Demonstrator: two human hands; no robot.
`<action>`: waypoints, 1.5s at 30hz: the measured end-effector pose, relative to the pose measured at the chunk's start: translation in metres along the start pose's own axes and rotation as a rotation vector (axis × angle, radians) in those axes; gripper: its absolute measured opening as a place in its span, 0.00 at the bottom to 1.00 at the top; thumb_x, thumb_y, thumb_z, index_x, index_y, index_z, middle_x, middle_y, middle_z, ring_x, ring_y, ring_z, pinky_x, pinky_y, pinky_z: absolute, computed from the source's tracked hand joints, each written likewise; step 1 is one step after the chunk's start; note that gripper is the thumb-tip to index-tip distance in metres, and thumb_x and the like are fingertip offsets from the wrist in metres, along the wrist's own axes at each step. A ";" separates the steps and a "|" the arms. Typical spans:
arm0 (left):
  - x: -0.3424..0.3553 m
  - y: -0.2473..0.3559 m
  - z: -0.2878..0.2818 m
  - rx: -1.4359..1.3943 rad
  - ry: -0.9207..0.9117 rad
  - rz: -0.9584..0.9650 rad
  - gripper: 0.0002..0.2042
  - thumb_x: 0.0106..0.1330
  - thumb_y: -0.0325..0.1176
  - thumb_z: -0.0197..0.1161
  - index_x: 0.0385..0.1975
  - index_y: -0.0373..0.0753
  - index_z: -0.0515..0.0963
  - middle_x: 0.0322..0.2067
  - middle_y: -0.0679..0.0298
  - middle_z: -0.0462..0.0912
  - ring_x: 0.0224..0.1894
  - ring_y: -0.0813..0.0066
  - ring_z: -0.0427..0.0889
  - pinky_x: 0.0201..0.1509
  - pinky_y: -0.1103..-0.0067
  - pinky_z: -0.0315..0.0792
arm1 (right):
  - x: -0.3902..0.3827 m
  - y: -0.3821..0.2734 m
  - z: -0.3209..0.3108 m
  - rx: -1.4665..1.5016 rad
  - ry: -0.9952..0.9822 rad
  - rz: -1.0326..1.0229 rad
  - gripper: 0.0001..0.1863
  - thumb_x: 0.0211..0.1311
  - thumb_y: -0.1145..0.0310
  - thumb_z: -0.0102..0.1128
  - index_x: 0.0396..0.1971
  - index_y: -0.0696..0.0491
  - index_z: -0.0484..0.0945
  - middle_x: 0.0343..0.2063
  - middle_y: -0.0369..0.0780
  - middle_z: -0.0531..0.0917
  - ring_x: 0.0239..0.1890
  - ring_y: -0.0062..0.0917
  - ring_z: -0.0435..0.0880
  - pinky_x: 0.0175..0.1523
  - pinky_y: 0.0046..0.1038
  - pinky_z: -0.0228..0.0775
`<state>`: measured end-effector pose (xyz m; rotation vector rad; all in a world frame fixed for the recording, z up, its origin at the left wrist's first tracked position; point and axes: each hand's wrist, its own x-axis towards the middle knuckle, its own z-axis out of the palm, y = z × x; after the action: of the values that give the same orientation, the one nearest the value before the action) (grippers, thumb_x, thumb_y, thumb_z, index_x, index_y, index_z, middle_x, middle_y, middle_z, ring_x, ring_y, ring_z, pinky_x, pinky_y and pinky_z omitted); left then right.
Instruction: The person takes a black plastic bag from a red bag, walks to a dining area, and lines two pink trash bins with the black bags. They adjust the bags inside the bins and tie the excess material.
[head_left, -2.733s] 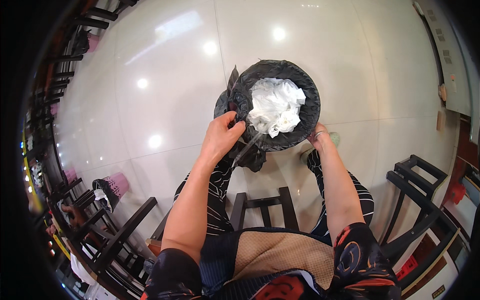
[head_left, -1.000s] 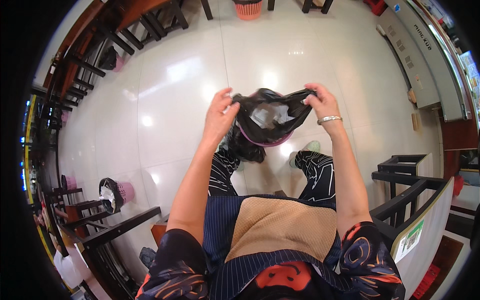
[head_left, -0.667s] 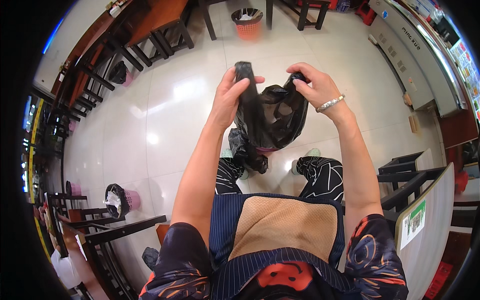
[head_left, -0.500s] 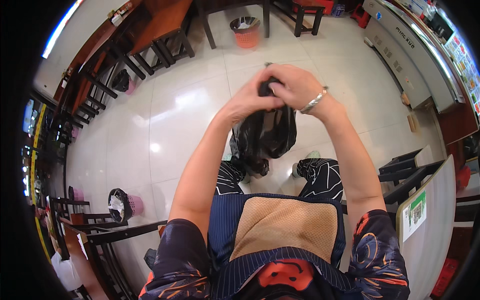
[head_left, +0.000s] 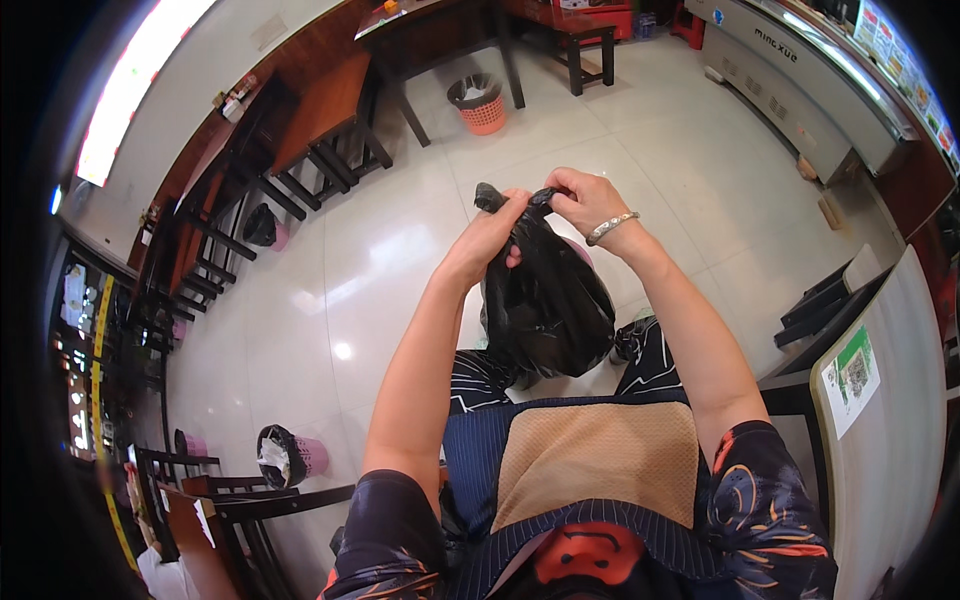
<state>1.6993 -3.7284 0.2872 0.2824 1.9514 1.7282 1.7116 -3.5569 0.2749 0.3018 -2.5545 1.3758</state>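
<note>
A full black plastic garbage bag [head_left: 555,315] hangs in front of my knees, gathered at its top. My left hand [head_left: 492,232] is closed around the twisted neck, with a black end of plastic sticking out above the thumb. At the other side of the neck, my right hand [head_left: 590,205] pinches a stretched strand of the same bag. A silver bracelet sits on my right wrist. A sliver of something pink shows behind the bag's right edge; I cannot tell what it is.
An orange basket bin [head_left: 482,105] with a black liner stands ahead. A pink bin [head_left: 312,457] holding white paper is at the left. Wooden benches [head_left: 322,105] line the far left wall. A grey counter unit [head_left: 790,85] stands far right, and a light tabletop [head_left: 885,400] nearby.
My hands, bunched together before, have moved apart, stretching the bag's neck between them. The bag hangs rounder now, and the view has shifted a little.
</note>
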 end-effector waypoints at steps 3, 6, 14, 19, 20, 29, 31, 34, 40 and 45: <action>0.001 0.002 -0.006 -0.191 -0.190 -0.136 0.18 0.64 0.46 0.44 0.36 0.36 0.69 0.24 0.64 0.76 0.16 0.81 0.70 0.21 0.86 0.66 | -0.015 -0.014 0.004 -0.003 0.214 -0.067 0.05 0.46 0.72 0.53 0.24 0.56 0.74 0.18 0.43 0.77 0.22 0.30 0.77 0.32 0.26 0.68; -0.003 0.005 -0.006 -0.329 -0.130 -0.071 0.12 0.61 0.37 0.52 0.34 0.33 0.72 0.28 0.60 0.78 0.21 0.78 0.74 0.26 0.84 0.70 | -0.040 -0.035 0.006 0.196 -0.141 -0.304 0.04 0.49 0.73 0.58 0.25 0.57 0.75 0.18 0.35 0.77 0.23 0.15 0.74 0.30 0.19 0.66; -0.017 0.022 0.007 0.463 -0.257 0.357 0.11 0.48 0.18 0.53 0.32 0.35 0.75 0.31 0.64 0.79 0.29 0.77 0.73 0.35 0.82 0.67 | -0.007 0.005 0.007 0.757 -0.357 0.294 0.11 0.54 0.77 0.44 0.37 0.57 0.72 0.30 0.37 0.75 0.22 0.16 0.74 0.26 0.19 0.68; -0.002 0.002 0.005 1.028 0.254 0.928 0.14 0.45 0.17 0.55 0.34 0.37 0.74 0.32 0.60 0.74 0.32 0.64 0.74 0.37 0.78 0.68 | -0.001 0.002 0.010 0.936 -0.472 0.248 0.15 0.50 0.84 0.41 0.39 0.59 0.69 0.24 0.38 0.75 0.18 0.21 0.76 0.23 0.22 0.71; 0.000 -0.002 0.005 0.997 0.289 0.934 0.14 0.47 0.18 0.56 0.35 0.39 0.75 0.32 0.60 0.72 0.33 0.63 0.74 0.38 0.77 0.68 | 0.001 0.000 0.010 0.938 -0.476 0.249 0.15 0.51 0.84 0.41 0.39 0.59 0.70 0.24 0.37 0.75 0.19 0.21 0.77 0.23 0.22 0.72; 0.011 -0.030 -0.032 0.812 0.652 0.879 0.03 0.54 0.28 0.56 0.27 0.39 0.75 0.27 0.61 0.77 0.34 0.62 0.74 0.38 0.74 0.68 | 0.020 0.045 -0.006 -0.588 0.005 -0.367 0.08 0.52 0.69 0.46 0.25 0.56 0.74 0.24 0.48 0.78 0.29 0.41 0.77 0.35 0.35 0.68; 0.015 -0.071 -0.075 0.692 0.715 0.527 0.04 0.56 0.30 0.55 0.23 0.37 0.73 0.23 0.57 0.75 0.27 0.59 0.73 0.31 0.73 0.65 | 0.004 0.094 -0.018 -0.669 -0.057 -0.023 0.09 0.52 0.67 0.45 0.23 0.55 0.73 0.25 0.47 0.78 0.30 0.42 0.76 0.36 0.37 0.68; 0.008 -0.139 -0.106 0.784 0.743 0.211 0.16 0.62 0.41 0.50 0.18 0.35 0.73 0.13 0.56 0.70 0.18 0.68 0.69 0.25 0.75 0.63 | -0.046 0.180 -0.012 -0.712 -0.152 0.257 0.10 0.52 0.65 0.44 0.23 0.54 0.73 0.26 0.47 0.78 0.30 0.42 0.76 0.36 0.40 0.67; 0.044 -0.129 -0.089 0.332 0.639 0.090 0.15 0.61 0.41 0.52 0.18 0.36 0.71 0.12 0.67 0.69 0.18 0.80 0.67 0.23 0.82 0.61 | -0.021 0.180 -0.036 -0.234 -0.010 0.547 0.11 0.50 0.65 0.44 0.22 0.55 0.73 0.22 0.43 0.79 0.20 0.29 0.78 0.30 0.31 0.70; 0.065 -0.107 -0.073 0.270 0.411 0.129 0.15 0.56 0.45 0.58 0.23 0.38 0.70 0.16 0.69 0.71 0.20 0.83 0.69 0.24 0.85 0.62 | -0.016 0.153 -0.106 0.545 0.449 0.504 0.08 0.55 0.70 0.41 0.29 0.56 0.70 0.19 0.39 0.77 0.19 0.24 0.76 0.26 0.23 0.71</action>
<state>1.6270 -3.7780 0.1725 0.1564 2.5209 1.7020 1.6939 -3.3844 0.2052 -0.5505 -1.9158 2.0255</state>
